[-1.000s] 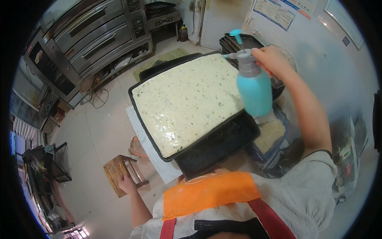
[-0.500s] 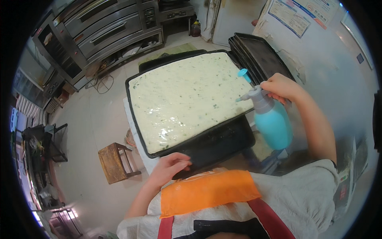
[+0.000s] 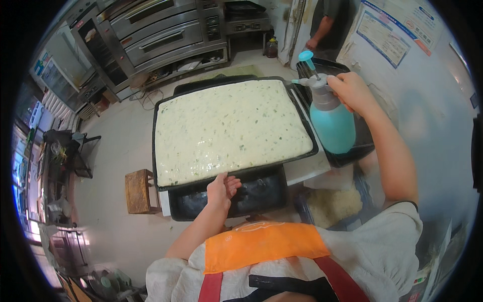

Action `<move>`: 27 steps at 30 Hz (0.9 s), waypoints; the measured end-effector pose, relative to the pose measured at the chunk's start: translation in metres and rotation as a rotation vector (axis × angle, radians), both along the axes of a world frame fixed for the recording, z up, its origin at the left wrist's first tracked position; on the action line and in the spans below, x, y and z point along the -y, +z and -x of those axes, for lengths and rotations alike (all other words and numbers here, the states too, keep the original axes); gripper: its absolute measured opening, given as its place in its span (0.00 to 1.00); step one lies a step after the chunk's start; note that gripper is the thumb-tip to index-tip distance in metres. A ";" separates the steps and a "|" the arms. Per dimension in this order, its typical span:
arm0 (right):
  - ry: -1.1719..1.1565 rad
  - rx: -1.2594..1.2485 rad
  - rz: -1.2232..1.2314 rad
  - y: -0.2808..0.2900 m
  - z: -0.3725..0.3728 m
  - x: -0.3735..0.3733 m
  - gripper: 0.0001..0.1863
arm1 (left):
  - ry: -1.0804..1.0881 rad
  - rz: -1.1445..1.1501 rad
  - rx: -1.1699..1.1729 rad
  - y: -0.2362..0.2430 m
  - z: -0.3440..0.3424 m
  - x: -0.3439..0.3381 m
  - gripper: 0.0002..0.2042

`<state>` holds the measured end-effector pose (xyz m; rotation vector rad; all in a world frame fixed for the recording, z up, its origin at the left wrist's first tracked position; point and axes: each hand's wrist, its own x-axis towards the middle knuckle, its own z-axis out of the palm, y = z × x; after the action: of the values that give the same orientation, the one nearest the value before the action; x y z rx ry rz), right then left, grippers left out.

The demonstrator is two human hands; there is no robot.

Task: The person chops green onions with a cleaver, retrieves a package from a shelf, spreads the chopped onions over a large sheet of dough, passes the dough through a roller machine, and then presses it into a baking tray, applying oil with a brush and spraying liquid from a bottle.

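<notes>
A black baking tray [image 3: 154, 146] lies in front of me, filled edge to edge with a pale, green-flecked sheet of dough or batter [image 3: 231, 128]. Its surface shines wet near the front. My right hand [image 3: 350, 91] is wrapped round the grey head of a turquoise pump spray bottle [image 3: 333, 128], held upright beyond the tray's right side with its nozzle toward the left. At the tray's near edge is my left hand [image 3: 224, 190], palm partly up and fingers stretched out. Its fingertips are by the rim; whether they touch it I cannot tell. Another black tray [image 3: 261, 194] sits beneath.
Dark trays [image 3: 365, 143] stand behind the bottle at right. A tub of pale crumbly stuff [image 3: 334, 204] is low at near right. A wooden stool [image 3: 137, 194] stands left. Ovens [image 3: 161, 43] line the far wall. Another person's arm [image 3: 322, 32] shows in the doorway.
My right hand has lifted the spray bottle up and away to the far right, off the tray's corner. My left hand has moved to the tray's near rim, its fingers stretching out. The view has shifted.
</notes>
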<state>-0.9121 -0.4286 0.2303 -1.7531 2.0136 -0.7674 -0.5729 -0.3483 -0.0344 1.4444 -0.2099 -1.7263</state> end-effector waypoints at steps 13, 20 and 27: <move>0.081 0.096 -0.452 -0.006 0.021 -0.028 0.21 | 0.188 -0.005 0.008 0.008 0.013 -0.009 0.11; -0.146 -0.184 -0.197 -0.021 0.053 -0.005 0.24 | -0.368 0.131 -0.140 0.056 -0.058 -0.061 0.17; -0.117 0.072 0.117 0.011 -0.008 -0.041 0.24 | 0.102 0.061 -0.128 -0.019 -0.172 -0.163 0.15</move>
<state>-0.9042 -0.3875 0.2408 -1.6552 2.0756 -0.9896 -0.4004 -0.1855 -0.0538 1.2734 -0.1173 -1.7078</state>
